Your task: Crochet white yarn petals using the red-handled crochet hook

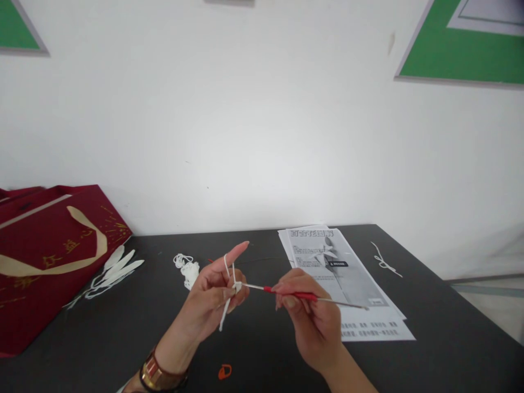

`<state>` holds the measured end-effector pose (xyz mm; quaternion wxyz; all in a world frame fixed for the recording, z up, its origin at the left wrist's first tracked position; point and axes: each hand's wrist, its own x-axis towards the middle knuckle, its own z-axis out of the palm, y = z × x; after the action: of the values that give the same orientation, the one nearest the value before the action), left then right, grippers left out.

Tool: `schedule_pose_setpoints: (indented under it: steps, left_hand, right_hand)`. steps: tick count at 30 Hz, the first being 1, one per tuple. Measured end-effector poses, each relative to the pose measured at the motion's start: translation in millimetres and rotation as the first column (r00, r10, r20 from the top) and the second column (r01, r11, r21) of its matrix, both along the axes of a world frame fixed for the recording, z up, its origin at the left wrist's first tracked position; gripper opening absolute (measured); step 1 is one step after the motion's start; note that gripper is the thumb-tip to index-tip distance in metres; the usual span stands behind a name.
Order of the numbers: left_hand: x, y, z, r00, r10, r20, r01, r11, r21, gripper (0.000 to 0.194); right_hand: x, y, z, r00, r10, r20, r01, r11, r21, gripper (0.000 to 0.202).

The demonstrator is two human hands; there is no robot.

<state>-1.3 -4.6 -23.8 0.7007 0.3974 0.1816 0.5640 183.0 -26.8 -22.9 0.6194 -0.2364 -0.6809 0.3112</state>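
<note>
My left hand (216,297) pinches a small piece of white crochet work (236,286) between thumb and fingers. White yarn (225,315) loops over its raised index finger, and a short tail hangs below the pinch. My right hand (309,314) grips a crochet hook (303,295) with a red handle and metal ends. The hook points left, and its tip meets the white stitches at my left fingertips. Behind my left hand lies a ball of white yarn (189,273), partly hidden by the hand.
A dark red gift bag (41,284) stands at the left, with several white crocheted petals (118,271) beside it. Printed sheets (360,284) lie behind my right hand. An orange stitch marker (225,371) is near the front. A white yarn piece (385,264) lies far right on the black table (446,338).
</note>
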Motion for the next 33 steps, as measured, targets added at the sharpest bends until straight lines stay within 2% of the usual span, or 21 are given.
schedule_pose_setpoints:
  steps: [3, 10, 14, 18, 23, 27, 30, 33]
  left_hand:
    - [-0.6, -0.7, -0.4, 0.997, -0.076, 0.03, 0.076, 0.997, -0.028, 0.063]
    - [-0.2, -3.4, 3.8, 0.977, -0.195, 0.082, 0.204, 0.973, -0.108, 0.061]
    - [-0.1, -3.9, 3.4, 0.976, -0.209, 0.058, 0.214, 0.97, -0.114, 0.061]
    - [-0.3, -2.7, -0.3, 0.978, -0.206, 0.011, 0.206, 0.975, -0.079, 0.059]
    - [2.5, -1.4, -1.3, 0.99, -0.137, -0.025, 0.135, 0.989, -0.062, 0.057]
    - [1.8, -0.2, 3.0, 0.998, -0.046, -0.043, 0.044, 0.998, -0.037, 0.056]
    - [-5.1, 1.7, 4.7, 0.987, -0.04, -0.158, 0.043, 0.999, 0.015, 0.054]
    - [-13.4, 3.7, 4.5, 0.908, 0.062, -0.414, 0.006, 0.987, 0.162, 0.048]
  right_hand:
    - [2.1, 2.4, 2.7, 0.996, 0.052, -0.074, -0.057, 0.996, -0.07, 0.015]
    - [6.5, 6.0, 7.3, 0.983, 0.11, -0.149, -0.131, 0.981, -0.142, 0.012]
    - [6.2, 9.0, 5.7, 0.95, 0.148, -0.274, -0.204, 0.96, -0.192, 0.011]
    - [2.5, 13.7, 4.2, 0.89, 0.154, -0.429, -0.303, 0.903, -0.305, 0.013]
    - [-7.5, 22.0, 0.3, 0.795, 0.064, -0.603, -0.415, 0.783, -0.464, 0.015]
    - [-16.6, 25.2, -2.1, 0.767, -0.014, -0.642, -0.459, 0.687, -0.563, 0.017]
    - [-20.3, 25.1, -2.7, 0.767, -0.039, -0.64, -0.449, 0.679, -0.58, 0.018]
    - [-21.5, 25.7, -4.1, 0.763, -0.07, -0.642, -0.436, 0.678, -0.592, 0.019]
